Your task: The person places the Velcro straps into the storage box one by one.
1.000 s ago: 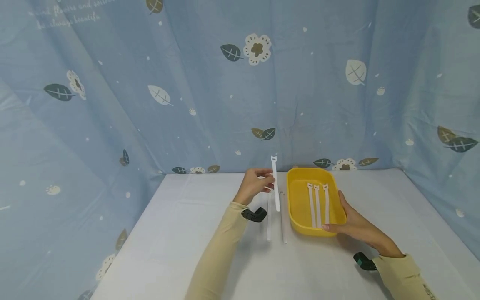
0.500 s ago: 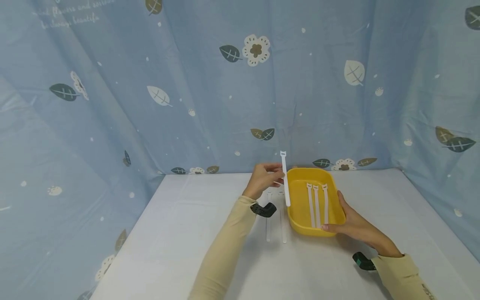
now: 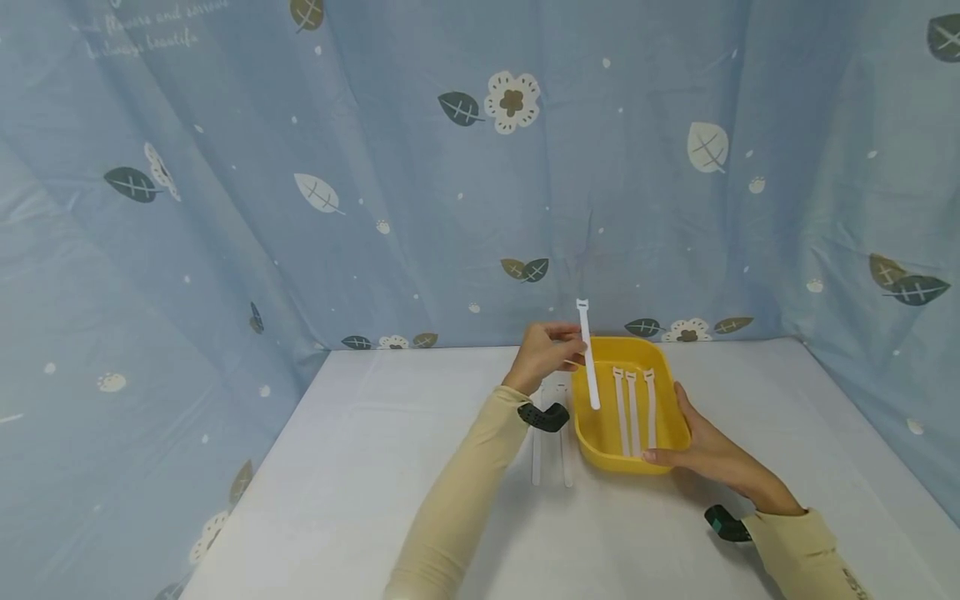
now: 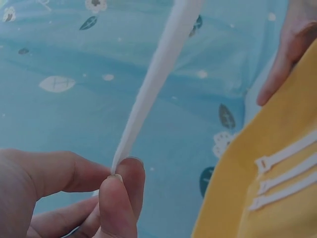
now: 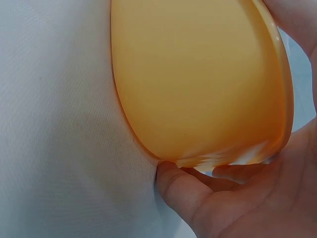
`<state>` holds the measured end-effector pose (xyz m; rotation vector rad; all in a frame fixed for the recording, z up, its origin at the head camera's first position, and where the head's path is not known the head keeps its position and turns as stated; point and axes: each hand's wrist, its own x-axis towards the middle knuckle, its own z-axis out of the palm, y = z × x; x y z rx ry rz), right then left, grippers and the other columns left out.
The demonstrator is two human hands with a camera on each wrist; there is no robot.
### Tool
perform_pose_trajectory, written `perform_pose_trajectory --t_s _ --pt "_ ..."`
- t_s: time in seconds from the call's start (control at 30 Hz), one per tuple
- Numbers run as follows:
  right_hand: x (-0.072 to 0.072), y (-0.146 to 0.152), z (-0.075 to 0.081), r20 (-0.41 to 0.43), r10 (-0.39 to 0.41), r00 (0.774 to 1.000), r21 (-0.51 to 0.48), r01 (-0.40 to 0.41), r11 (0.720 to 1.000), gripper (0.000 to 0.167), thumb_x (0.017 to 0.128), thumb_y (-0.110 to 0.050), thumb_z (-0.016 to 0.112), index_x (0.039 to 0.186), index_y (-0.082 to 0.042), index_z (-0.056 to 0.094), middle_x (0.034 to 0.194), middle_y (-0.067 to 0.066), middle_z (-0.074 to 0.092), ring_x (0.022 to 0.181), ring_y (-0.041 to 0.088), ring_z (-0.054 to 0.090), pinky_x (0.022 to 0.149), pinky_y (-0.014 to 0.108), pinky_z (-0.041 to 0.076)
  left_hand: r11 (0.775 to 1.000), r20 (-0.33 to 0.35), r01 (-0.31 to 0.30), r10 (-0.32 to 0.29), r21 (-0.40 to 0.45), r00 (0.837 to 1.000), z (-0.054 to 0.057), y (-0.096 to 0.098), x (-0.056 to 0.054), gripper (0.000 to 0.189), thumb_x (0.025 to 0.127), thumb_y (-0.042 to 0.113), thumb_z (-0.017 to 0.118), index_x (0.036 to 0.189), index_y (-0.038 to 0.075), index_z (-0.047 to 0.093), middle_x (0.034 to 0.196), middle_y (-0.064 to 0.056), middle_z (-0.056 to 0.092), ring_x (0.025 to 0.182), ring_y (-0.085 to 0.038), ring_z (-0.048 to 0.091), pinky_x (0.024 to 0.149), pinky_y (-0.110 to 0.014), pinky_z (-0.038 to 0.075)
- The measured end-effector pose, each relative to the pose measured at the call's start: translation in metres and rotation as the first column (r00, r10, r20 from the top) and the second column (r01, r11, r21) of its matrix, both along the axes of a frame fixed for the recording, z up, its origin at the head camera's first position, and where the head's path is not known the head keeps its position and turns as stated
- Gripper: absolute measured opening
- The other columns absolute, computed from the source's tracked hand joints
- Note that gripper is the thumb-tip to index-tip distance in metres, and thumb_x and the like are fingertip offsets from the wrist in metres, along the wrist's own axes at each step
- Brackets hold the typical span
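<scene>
A white hook-and-loop cable tie point(image 3: 591, 379), slotted head up, is pinched between the thumb and fingertips of my left hand point(image 3: 546, 357). It hangs over the left side of a yellow tray point(image 3: 602, 461). In the left wrist view, the strap point(image 4: 152, 79) rises from the pinch and its upper end leaves the frame. Three similar cable ties point(image 3: 634, 412) lie side by side inside the tray. My right hand point(image 3: 716, 452) grips the tray's right side, thumb at the near right corner. The right wrist view shows its fingers against the tray's outer wall point(image 5: 198, 99).
Two more white cable ties lie on the white table point(image 3: 360, 467) left of the tray, one point(image 3: 536, 462) beside the other point(image 3: 567, 467); the left wrist partly covers them. A blue patterned curtain point(image 3: 420, 183) hangs behind the table. Both wrists wear black devices point(image 3: 544, 417).
My left hand has carried the pinched cable tie rightward, from beside the tray to over its left side. My right hand and the tray have stayed nearly still.
</scene>
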<state>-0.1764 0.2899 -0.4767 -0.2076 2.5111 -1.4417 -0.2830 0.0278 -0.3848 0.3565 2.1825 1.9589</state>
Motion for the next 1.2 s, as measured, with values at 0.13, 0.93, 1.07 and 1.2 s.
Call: perform_pose_trajectory --t_s 0.13,0.93,1.07,1.2 --pt "0.0 0.001 0.0 0.017 -0.005 1.0 0.005 0.005 1.0 0.134 0.086 -0.033 0.081 0.16 -0.011 -0.028 0.17 0.031 -0.007 0.154 0.052 0.016 0.115 0.083 0.019 1.0 -0.001 0.011 -0.011 0.009 1.0 0.0 0.006 -0.001 0.034 0.092 0.005 0.072 0.126 0.0 0.071 0.1 -0.007 0.071 0.067 -0.011 0.072 0.066 -0.026 0.065" --pt "0.0 0.0 0.001 0.027 -0.027 0.999 0.062 0.025 0.998 0.134 0.086 -0.041 0.08 0.16 -0.011 -0.028 0.171 0.03 -0.007 0.155 0.055 0.012 0.116 0.083 0.017 0.999 0.025 0.022 -0.023 0.045 0.999 -0.009 0.038 -0.008 0.033 0.093 0.006 0.075 0.125 0.003 0.072 0.098 -0.007 0.073 0.075 -0.02 0.077 0.071 -0.03 0.066" --pt "0.001 0.0 0.003 0.025 -0.024 0.999 0.081 0.022 0.996 0.132 0.087 -0.041 0.079 0.16 -0.01 -0.027 0.17 0.031 -0.008 0.155 0.058 0.008 0.115 0.083 0.017 0.999 0.029 0.028 -0.03 0.039 0.999 -0.011 0.042 -0.007 0.032 0.093 0.006 0.074 0.125 0.003 0.072 0.1 -0.008 0.075 0.077 -0.021 0.077 0.072 -0.031 0.066" --pt "0.001 0.0 0.003 0.027 -0.024 0.999 0.091 0.021 0.996 0.132 0.087 -0.042 0.078 0.16 -0.011 -0.028 0.17 0.031 -0.008 0.155 0.059 0.008 0.115 0.084 0.017 0.998 0.041 0.032 -0.034 0.051 0.999 -0.013 0.047 -0.007 0.033 0.092 0.004 0.074 0.125 0.001 0.071 0.099 -0.009 0.076 0.073 -0.018 0.075 0.07 -0.029 0.066"
